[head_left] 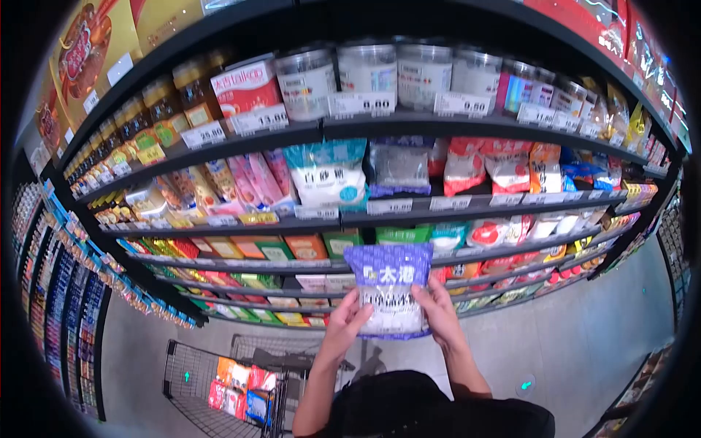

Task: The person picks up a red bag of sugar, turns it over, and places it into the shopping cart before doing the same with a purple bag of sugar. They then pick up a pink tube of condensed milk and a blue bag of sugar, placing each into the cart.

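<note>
A purple bag (388, 288) with a clear lower window showing white crystals is held upright in front of the shelves (409, 208), raised between both hands. It is grasped at its lower left edge by the left hand (346, 321) and at its right side by the right hand (438, 310) — fingers closed on the packet. Below and to the left, a black wire cart (219, 379) is seen, with colourful packets (237, 383) lying in it.
</note>
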A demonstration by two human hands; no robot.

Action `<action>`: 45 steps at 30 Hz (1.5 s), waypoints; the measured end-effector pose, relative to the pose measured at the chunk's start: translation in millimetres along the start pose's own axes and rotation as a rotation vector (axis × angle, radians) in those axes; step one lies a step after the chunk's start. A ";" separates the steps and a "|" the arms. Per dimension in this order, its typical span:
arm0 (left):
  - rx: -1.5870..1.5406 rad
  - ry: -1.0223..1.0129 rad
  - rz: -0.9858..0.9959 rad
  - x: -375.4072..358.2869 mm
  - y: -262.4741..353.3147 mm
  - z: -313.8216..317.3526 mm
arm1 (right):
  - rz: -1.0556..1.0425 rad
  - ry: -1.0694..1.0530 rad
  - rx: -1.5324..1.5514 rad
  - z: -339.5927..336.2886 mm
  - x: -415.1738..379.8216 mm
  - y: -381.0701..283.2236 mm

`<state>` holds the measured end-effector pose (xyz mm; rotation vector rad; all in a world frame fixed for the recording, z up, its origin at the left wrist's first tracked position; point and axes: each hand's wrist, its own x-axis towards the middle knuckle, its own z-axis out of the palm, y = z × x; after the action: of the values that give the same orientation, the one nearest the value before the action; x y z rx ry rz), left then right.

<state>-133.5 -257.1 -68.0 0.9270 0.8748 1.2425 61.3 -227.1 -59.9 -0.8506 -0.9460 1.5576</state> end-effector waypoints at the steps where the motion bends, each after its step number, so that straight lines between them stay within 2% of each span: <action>1: -0.001 -0.044 -0.033 0.2 2.6 -1.2 | 0.022 0.005 0.023 0.8 -1.2 -0.4; 13: -0.045 -0.032 0.007 -4.6 2.1 -7.2 | 0.013 -0.038 -0.059 5.6 -3.4 1.4; 15: -0.043 -0.111 0.057 -7.0 -1.8 -13.1 | 0.045 0.053 -0.137 10.4 -7.0 -1.2; 16: -0.005 -0.088 0.052 -11.2 -3.0 -17.2 | 0.076 0.101 -0.185 12.7 -8.0 0.9; 17: 0.022 -0.070 0.078 -14.9 -5.8 -21.5 | 0.005 0.021 -0.117 9.5 -4.6 12.7; 18: 0.049 -0.038 0.106 -20.6 -6.7 -27.2 | 0.101 0.098 -0.191 18.8 -7.2 10.1; 20: 0.034 -0.018 0.139 -40.5 3.9 -37.2 | 0.057 0.006 -0.089 29.6 -4.2 27.0; 22: 0.088 0.054 0.014 -54.6 14.0 -51.5 | 0.102 -0.113 -0.031 46.1 0.7 40.4; 23: -0.089 0.015 0.288 -53.7 -8.8 -64.3 | 0.143 -0.141 -0.040 50.9 2.9 46.0; 25: 0.019 0.248 0.266 -82.7 5.2 -69.6 | 0.144 -0.222 -0.124 65.6 10.2 65.3; 27: 0.036 0.299 0.281 -110.6 2.2 -91.3 | 0.197 -0.315 -0.181 96.5 4.6 74.6; 29: 0.067 0.419 0.210 -136.6 2.0 -103.4 | 0.267 -0.382 -0.217 127.6 -5.6 86.7; 30: -0.014 0.508 0.337 -142.9 -4.4 -106.9 | 0.313 -0.415 -0.234 142.1 -7.9 91.5; 33: -0.058 0.687 0.314 -176.6 -15.2 -126.4 | 0.365 -0.566 -0.266 176.3 -18.0 122.9; 34: -0.066 0.754 0.437 -186.4 -13.8 -129.7 | 0.381 -0.597 -0.303 182.5 -18.6 137.5; 35: -0.072 0.764 0.441 -196.2 -15.2 -137.9 | 0.392 -0.705 -0.325 190.2 -18.0 149.7; 38: 0.018 0.944 0.329 -224.5 -29.6 -173.0 | 0.378 -0.816 -0.434 220.8 -27.4 183.0; 39: 0.004 0.946 0.326 -238.8 -24.2 -181.0 | 0.346 -0.840 -0.444 231.5 -33.5 192.9; 41: -0.160 1.022 0.147 -272.7 -9.1 -201.1 | 0.283 -0.892 -0.501 244.5 -38.4 215.7; 42: -0.113 1.114 0.194 -284.9 -17.0 -220.7 | 0.116 -0.997 -0.621 255.0 -40.5 223.3; 43: -0.065 1.204 0.238 -296.9 -29.1 -243.5 | 0.124 -0.948 -0.721 254.8 -44.0 233.3; 45: -0.101 1.325 0.253 -329.8 -34.8 -292.9 | 0.006 -1.058 -0.795 242.6 -48.8 254.3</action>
<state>-429.4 -559.3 -197.9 -0.0047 1.6968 2.1185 -252.9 -336.5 -183.1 -0.4725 -2.4243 1.6203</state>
